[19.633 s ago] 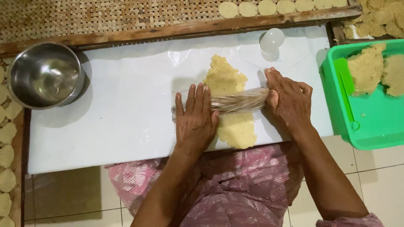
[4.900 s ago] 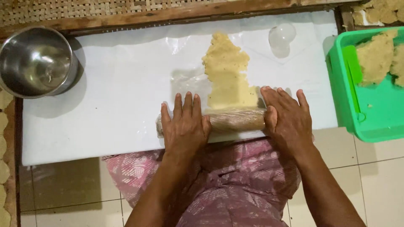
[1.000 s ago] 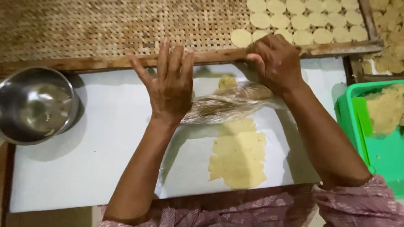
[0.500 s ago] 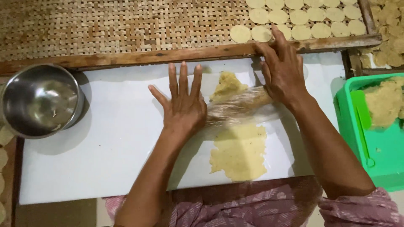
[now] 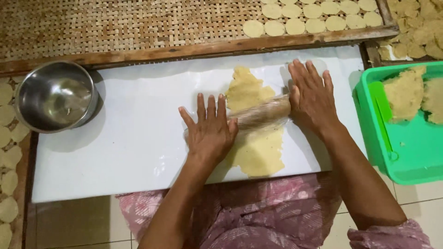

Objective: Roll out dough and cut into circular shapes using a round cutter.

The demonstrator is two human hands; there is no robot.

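Observation:
A strip of pale yellow dough [image 5: 256, 152] lies on a white board [image 5: 124, 138] under clear plastic film. Across its middle lies a wooden rolling pin [image 5: 263, 115], wrapped in the film. My left hand [image 5: 210, 131] rests flat on the pin's left end, fingers spread. My right hand [image 5: 311, 99] presses flat on the pin's right end. The dough nearer me is thin and smooth; the far part [image 5: 247, 87] is thicker and rough.
A steel bowl [image 5: 55, 97] sits at the board's left end. A green tray [image 5: 406, 157] with lumps of dough and a green scraper stands on the right. A woven drying rack [image 5: 120, 23] behind the board holds several round dough discs [image 5: 314, 18]; more discs lie at far left.
Both hands and the rolling pin have moved back toward me along the dough, from its far end to about its middle.

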